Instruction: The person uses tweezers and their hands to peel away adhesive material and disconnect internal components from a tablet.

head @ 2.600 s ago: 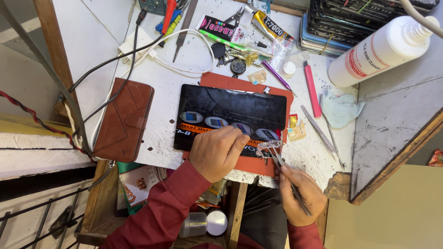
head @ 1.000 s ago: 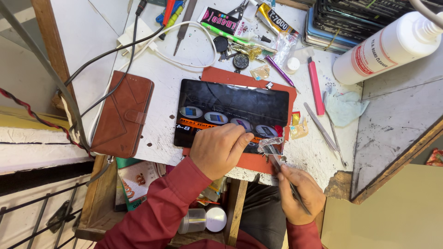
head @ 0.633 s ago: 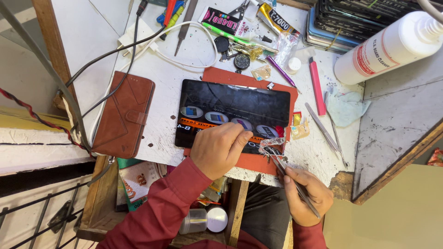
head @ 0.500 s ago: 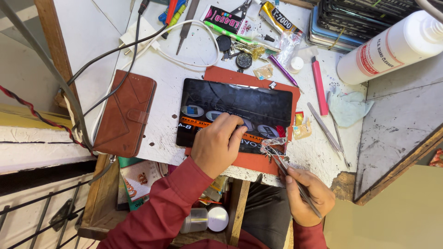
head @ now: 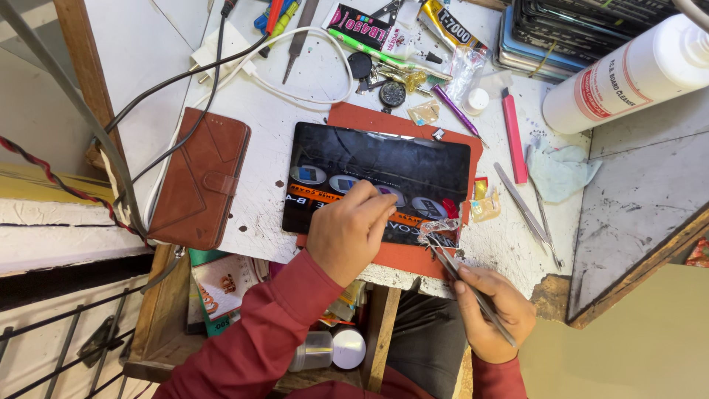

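Tablet (head: 377,177), dark-screened, lies flat on a red mat (head: 413,255) on the white surface (head: 258,111), its long axis running left to right across the person's view. The left hand (head: 347,233) rests on the tablet's near edge, fingers curled and pressing down, holding nothing. Just beside the tablet's near right corner, the right hand (head: 495,310) pinches metal tweezers (head: 461,277), whose tips meet a crumpled clear strip of film (head: 438,227) lifting off that corner. So the right hand is the nearer one to the strip, and the tweezers slant up and leftward toward it. Compared with half a second earlier, the left hand's fingers have drawn back slightly toward the near edge; the tweezers hold the same spot.
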